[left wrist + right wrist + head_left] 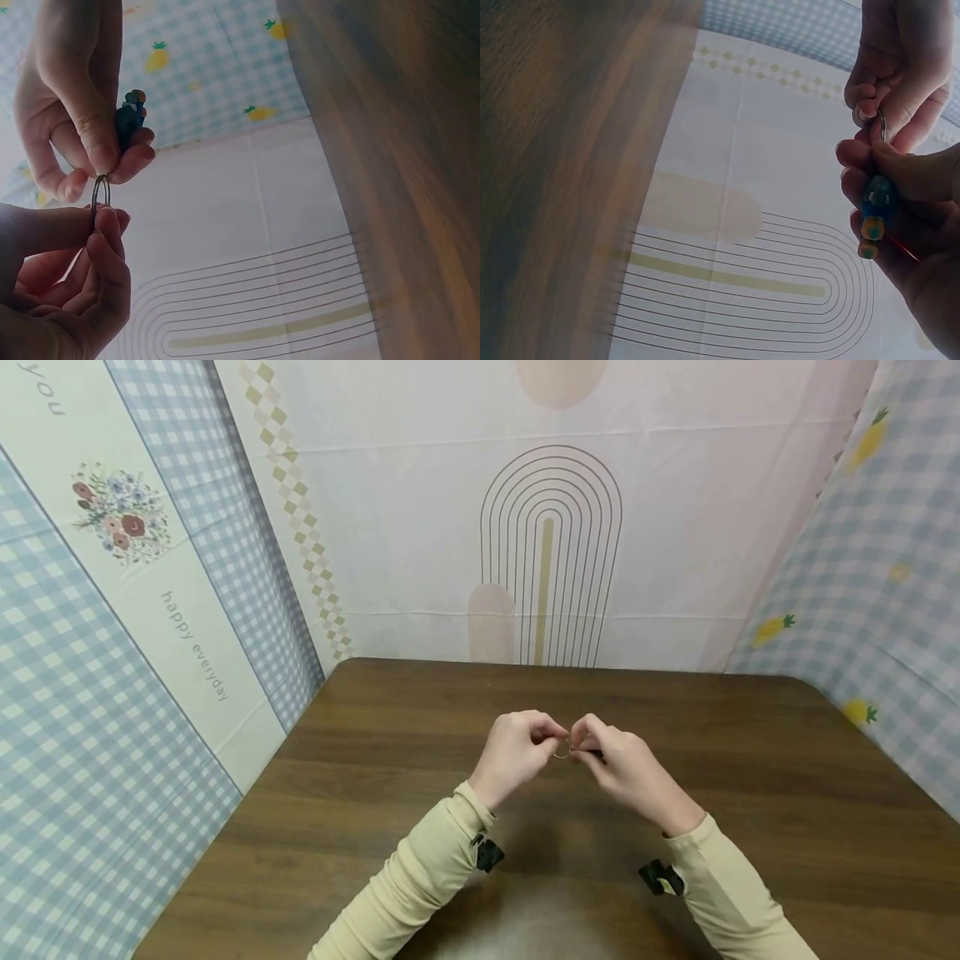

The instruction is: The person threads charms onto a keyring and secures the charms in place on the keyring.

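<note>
My left hand [517,752] pinches one side of a thin metal key ring [561,756] between thumb and fingertips, above the table. On the opposite side, my right hand [621,768] holds the ring with thumb and forefinger, the two hands' fingertips close together. Seen in the left wrist view, the key ring [101,193] shows as two narrow wire loops side by side. A small blue-teal figurine charm [877,199] with orange ends lies against the right hand's fingers, partly hidden by them. Beside it in the right wrist view runs a thin red line [904,248].
The brown wooden table [360,777] spreads beneath both forearms. Behind it hangs a pale cloth [405,543] with arch lines. Blue checked cloths flank it, the left one [82,677] with lettering, the right one [885,577] with pineapples. A black wrist camera [489,854] sits at the left sleeve.
</note>
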Demonstrator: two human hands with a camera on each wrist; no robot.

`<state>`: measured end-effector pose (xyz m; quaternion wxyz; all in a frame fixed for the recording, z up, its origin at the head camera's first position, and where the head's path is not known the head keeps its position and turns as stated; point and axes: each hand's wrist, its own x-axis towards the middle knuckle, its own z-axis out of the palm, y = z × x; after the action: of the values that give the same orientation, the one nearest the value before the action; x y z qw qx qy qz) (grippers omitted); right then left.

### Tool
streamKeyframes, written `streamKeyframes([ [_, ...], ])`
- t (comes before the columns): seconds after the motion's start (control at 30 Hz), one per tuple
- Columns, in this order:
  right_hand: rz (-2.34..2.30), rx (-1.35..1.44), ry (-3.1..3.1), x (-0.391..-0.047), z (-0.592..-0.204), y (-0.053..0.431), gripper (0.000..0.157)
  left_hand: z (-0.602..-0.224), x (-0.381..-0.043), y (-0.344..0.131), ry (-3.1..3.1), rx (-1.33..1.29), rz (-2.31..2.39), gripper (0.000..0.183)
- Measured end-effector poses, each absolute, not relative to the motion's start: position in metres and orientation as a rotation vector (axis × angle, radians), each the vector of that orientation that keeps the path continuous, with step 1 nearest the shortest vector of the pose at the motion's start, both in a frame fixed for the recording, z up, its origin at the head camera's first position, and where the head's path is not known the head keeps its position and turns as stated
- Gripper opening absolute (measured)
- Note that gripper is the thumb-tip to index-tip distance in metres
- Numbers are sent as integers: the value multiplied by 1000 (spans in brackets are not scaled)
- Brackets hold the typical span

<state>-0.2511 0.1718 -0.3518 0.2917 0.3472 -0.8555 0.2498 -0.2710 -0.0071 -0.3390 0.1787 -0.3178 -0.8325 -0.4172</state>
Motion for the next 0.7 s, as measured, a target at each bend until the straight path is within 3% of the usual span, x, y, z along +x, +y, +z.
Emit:
streamKeyframes([
  [0.43, 590, 917, -2382, -257, -350, 178, 30, -342, -274, 6, -2304, -954, -830, 14],
  [0.7, 582, 963, -2386, -264, -349, 184, 32, -340, -279, 8, -2373, -1002, -853, 16],
])
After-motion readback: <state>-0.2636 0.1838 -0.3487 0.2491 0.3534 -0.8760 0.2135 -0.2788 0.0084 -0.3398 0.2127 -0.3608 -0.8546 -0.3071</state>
